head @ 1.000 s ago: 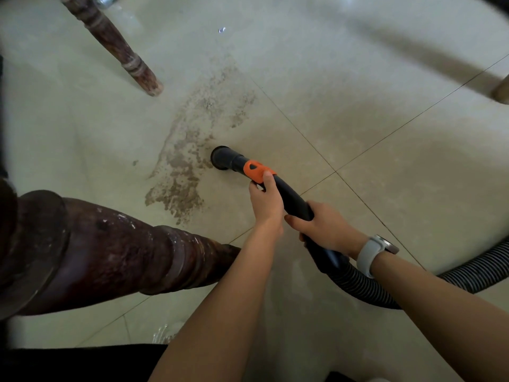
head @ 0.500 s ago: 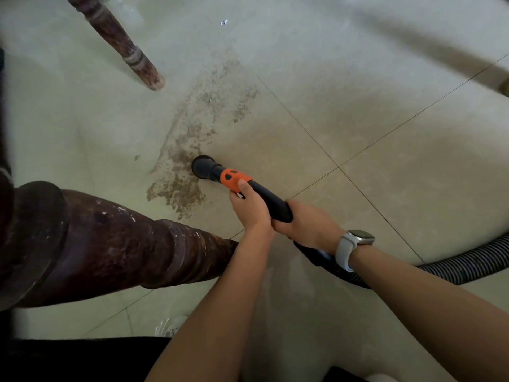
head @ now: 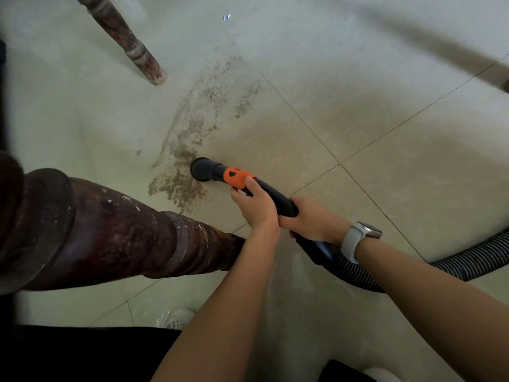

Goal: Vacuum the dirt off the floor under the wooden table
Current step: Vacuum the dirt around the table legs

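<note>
Pale, glossy floor tiles (head: pixel 371 86) fill the view, crossed by thin dark grout lines. A long patch of brown, gritty dirt (head: pixel 192 139) runs diagonally across one tile, thin and speckled at the far end, denser and clumped at the near end. A few loose specks lie apart to its left.

Two turned wooden table legs stand on the floor. The near table leg (head: pixel 115 232) is thick, dark reddish-brown, ringed with carved bands and scuffed with pale paint flecks. The far table leg (head: pixel 129 45) is slimmer, with the same ringed turning near its foot.

A black vacuum nozzle (head: pixel 202 170) with a round flared mouth sits against the right edge of the dense dirt, near its lower end. Behind it is an orange collar (head: pixel 237 177), then a smooth black curved tube, then a ribbed grey-black hose (head: pixel 473 257) that trails off to the right.

The left hand (head: pixel 254 205) grips the tube just behind the orange collar, thumb resting on the collar's edge. The right hand (head: pixel 311 219) is wrapped around the tube directly behind the left, the two hands touching. A pale-strapped wristwatch (head: pixel 358 238) sits on the right wrist. Both forearms are bare.
</note>
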`<state>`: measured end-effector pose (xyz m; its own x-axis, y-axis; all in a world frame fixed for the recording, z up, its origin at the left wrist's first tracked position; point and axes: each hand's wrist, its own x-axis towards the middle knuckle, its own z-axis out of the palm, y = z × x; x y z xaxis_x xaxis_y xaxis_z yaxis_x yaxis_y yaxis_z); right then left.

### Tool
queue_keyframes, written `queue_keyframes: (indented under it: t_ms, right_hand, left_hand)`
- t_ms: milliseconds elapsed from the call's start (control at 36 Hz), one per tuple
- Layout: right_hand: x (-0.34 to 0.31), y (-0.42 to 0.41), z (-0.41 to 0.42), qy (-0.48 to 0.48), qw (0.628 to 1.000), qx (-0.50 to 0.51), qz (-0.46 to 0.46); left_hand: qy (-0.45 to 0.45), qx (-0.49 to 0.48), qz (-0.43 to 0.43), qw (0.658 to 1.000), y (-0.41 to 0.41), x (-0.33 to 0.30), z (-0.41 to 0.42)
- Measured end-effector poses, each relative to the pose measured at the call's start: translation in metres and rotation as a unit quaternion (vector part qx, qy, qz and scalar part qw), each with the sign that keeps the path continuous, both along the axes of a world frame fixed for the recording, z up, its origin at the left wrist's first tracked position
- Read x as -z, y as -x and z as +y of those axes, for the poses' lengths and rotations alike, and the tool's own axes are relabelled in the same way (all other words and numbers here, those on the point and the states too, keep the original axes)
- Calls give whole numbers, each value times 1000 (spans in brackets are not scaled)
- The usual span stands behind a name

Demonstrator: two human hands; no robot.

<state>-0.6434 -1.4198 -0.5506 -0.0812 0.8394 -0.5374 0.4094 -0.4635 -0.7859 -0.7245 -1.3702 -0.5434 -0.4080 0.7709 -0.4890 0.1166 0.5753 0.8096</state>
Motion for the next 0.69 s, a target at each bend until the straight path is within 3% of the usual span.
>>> queue_keyframes:
  t_ms: [417,694]
  right_hand:
    - [7,-24,-28,46,996,-23,68]
    - [6,-29,-39,48,996,-45,56]
  left_hand:
    - [37,18,-1,999,-9,4,-33]
    - [47,-2,6,999,-8,11,-46]
